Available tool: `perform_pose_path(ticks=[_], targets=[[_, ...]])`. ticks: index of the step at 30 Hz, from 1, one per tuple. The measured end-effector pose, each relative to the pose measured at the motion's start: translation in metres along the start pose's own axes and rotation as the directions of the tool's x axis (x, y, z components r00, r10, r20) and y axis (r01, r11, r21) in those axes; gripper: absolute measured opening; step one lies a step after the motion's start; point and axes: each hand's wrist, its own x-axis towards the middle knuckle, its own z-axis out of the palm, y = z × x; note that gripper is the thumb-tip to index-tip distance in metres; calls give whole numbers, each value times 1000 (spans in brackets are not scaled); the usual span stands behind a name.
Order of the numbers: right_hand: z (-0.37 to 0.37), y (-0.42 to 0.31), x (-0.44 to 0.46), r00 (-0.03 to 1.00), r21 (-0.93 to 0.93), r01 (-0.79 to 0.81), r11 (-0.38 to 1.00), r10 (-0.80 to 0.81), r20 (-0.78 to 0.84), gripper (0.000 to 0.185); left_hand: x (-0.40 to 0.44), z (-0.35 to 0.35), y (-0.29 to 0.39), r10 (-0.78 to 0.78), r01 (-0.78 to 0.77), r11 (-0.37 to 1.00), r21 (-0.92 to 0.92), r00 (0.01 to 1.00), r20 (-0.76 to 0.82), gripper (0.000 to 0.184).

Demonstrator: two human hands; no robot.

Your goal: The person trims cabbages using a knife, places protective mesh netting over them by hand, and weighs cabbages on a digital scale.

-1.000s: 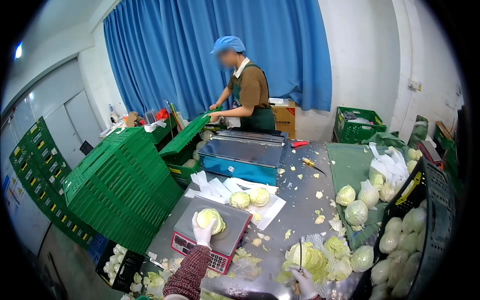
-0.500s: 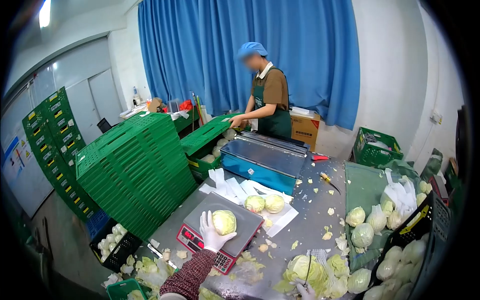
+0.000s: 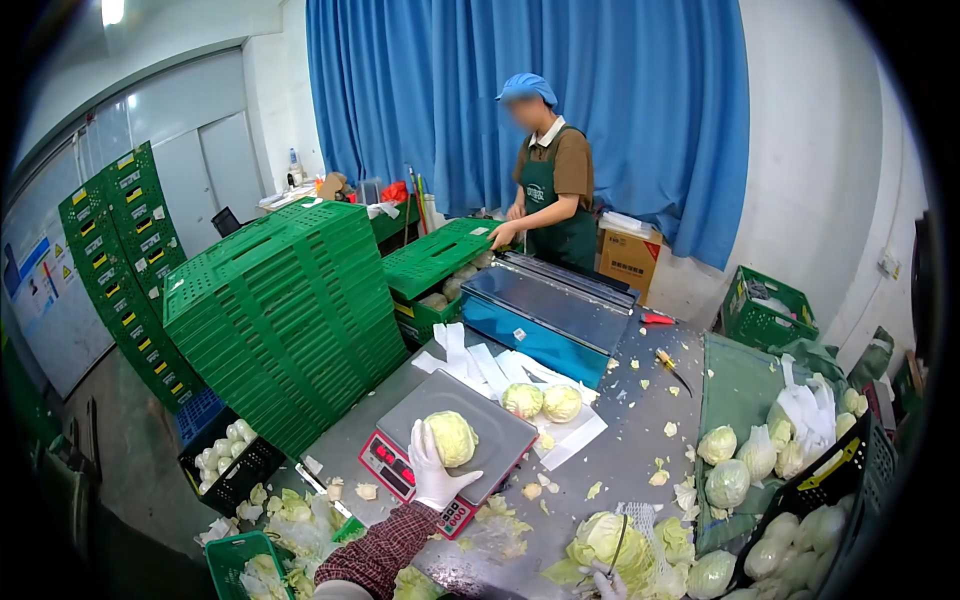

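Observation:
My left hand (image 3: 437, 474), in a white glove, rests beside a trimmed cabbage (image 3: 452, 438) on the grey plate of a red scale (image 3: 392, 468). Its fingers are spread, with the fingertips at the cabbage's left side. At the bottom edge of the view, my right hand (image 3: 608, 583), also gloved, is closed on a thin dark tool (image 3: 618, 545), perhaps a knife. Its handle is mostly hidden. Just beyond that hand lies a leafy cabbage (image 3: 600, 540) against white netting. Two more trimmed cabbages (image 3: 561, 403) sit on white sheets past the scale.
Stacked green crates (image 3: 290, 320) stand at left. Across the table a person (image 3: 556, 190) holds a green crate (image 3: 440, 258) beside a blue wrapping machine (image 3: 545, 312). A black crate (image 3: 850, 490) of wrapped cabbages is at right. A yellow-handled knife (image 3: 672, 370) lies on the table.
My left hand has let go of the cabbage's top and slid to its near left side, fingers spread. The scale's display has lit. The other person's green crate has lowered. The view has swung left.

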Motion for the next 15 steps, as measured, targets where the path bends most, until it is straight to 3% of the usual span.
perform_pose_path(ticks=[15], targets=[[5, -4, -5, 999, 48, -24, 999, 25, -19, 21, -1, 5, -3, -25, 24, 999, -32, 999, -22, 126]])
